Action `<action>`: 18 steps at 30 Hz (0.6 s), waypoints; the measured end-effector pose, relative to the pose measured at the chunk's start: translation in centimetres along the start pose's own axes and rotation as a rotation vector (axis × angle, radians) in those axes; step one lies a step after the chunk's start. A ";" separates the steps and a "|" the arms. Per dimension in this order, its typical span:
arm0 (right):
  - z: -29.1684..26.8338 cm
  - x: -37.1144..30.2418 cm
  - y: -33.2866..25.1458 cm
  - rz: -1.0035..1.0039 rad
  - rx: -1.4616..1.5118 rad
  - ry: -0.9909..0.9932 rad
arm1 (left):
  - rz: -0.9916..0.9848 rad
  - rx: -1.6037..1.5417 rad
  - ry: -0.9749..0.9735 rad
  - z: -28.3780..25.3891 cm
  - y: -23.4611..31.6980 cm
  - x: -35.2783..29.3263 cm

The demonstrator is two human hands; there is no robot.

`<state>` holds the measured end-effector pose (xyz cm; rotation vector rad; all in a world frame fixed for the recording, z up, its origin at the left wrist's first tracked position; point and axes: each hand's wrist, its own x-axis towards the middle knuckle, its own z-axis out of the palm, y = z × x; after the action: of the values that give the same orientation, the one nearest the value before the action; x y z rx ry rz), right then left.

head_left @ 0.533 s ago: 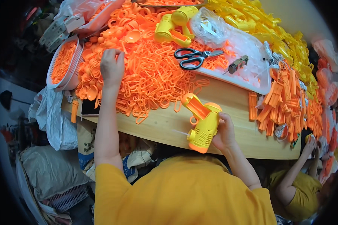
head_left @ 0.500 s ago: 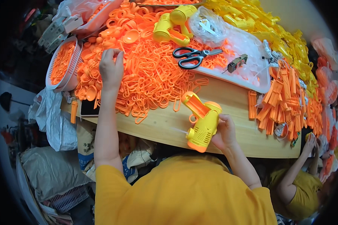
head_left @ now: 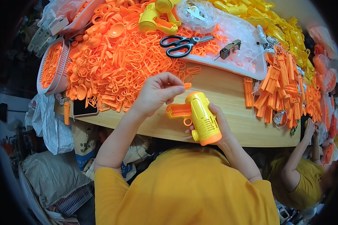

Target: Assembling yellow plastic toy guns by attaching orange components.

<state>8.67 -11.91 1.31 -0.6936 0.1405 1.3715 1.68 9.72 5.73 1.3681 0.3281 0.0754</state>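
Observation:
My right hand grips a yellow toy hair dryer with orange end rings, above the table's front edge. Its hollow orange handle sticks out to the left, its inside showing. A small orange ring sits beside the handle. My left hand pinches a small orange plastic piece between thumb and forefinger, just above the toy and apart from it. Most of the piece's shape is hidden by the fingers. Behind my left hand spreads a heap of orange plastic parts, with oval loops, rings and cups among them.
Black-handled scissors lie by a white tray of clear pieces. Other yellow toy bodies rest on the heap. Orange handle parts pile up at right, yellow shells behind. A co-worker sits at far right.
My left hand has come from the heap's left side toward the toy, now with an orange piece in its fingers. The toy has turned more upright in my right hand. The view has shifted slightly.

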 end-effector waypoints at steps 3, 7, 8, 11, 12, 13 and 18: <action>-0.6 0.2 0.3 0.026 0.050 -0.044 | 0.000 0.036 -0.071 0.9 0.0 0.3; -0.7 0.3 0.3 0.042 0.121 -0.183 | 0.219 0.254 -0.121 1.7 -0.3 0.0; -0.8 0.3 0.3 0.048 0.094 -0.199 | 0.200 0.294 -0.177 1.8 -0.5 0.0; 0.3 0.1 0.4 0.013 -0.017 -0.118 | 0.428 0.701 -0.265 1.5 0.5 -0.2; 0.8 0.1 0.4 -0.029 -0.102 -0.022 | 0.416 0.683 -0.273 1.5 0.4 -0.3; 0.5 0.1 0.5 -0.029 -0.102 -0.020 | 0.416 0.682 -0.273 1.5 0.4 -0.4; 0.1 0.1 0.6 0.081 -0.203 -0.015 | 0.442 0.935 -0.261 1.3 1.2 -0.8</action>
<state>8.13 -11.70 1.11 -0.8540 0.0173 1.4816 1.47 8.50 7.21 2.3339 -0.2082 0.1139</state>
